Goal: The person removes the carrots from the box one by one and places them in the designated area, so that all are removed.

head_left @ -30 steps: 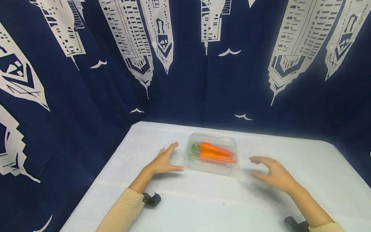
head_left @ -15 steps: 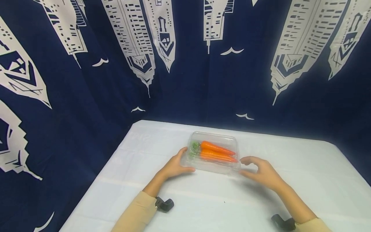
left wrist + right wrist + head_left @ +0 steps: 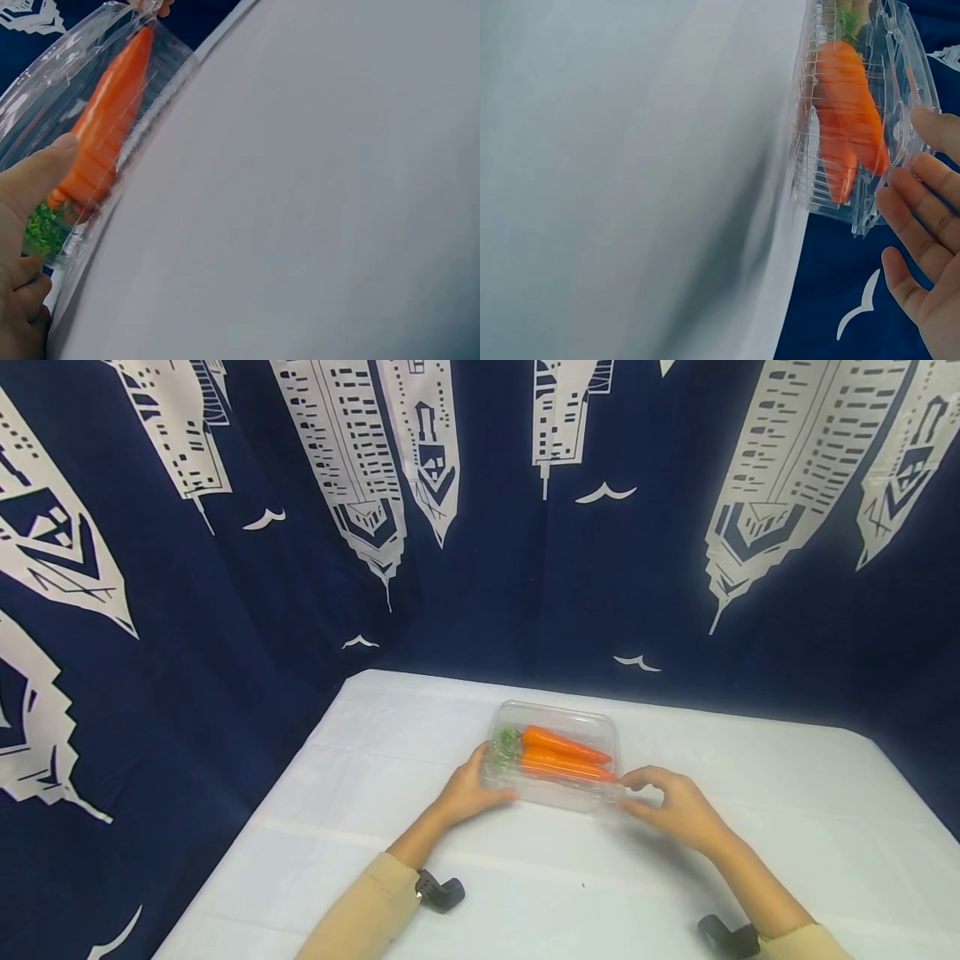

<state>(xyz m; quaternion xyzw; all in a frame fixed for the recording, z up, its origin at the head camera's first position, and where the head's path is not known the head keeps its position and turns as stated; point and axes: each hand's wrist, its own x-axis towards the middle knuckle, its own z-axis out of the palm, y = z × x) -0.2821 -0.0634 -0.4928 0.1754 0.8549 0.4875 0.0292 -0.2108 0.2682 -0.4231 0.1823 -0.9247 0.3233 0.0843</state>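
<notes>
A clear plastic clamshell box (image 3: pixel 570 795) sits on the white table with its lid down. Inside lie two orange carrots (image 3: pixel 558 764) with green tops (image 3: pixel 507 747) toward the left. My left hand (image 3: pixel 467 792) grips the box's near left corner, fingers along the left side and thumb on the front; in the left wrist view the thumb (image 3: pixel 45 171) lies across the clear plastic. At the right end, my right hand (image 3: pixel 678 810) has its fingertips at the box's edge, thumb and forefinger apart. The right wrist view shows its fingers (image 3: pixel 922 232) extended beside the lid rim.
The white table (image 3: pixel 420 718) runs out on both sides of the box and in front of it. A dark blue cloth (image 3: pixel 480 610) with white building and bird prints hangs behind. A small dark speck (image 3: pixel 583 885) lies in front. Each wrist carries a black camera (image 3: pixel 441 892).
Both hands have moved in toward the box, the left rightward onto its corner, the right leftward to its edge. The box and carrots stay in place on the table.
</notes>
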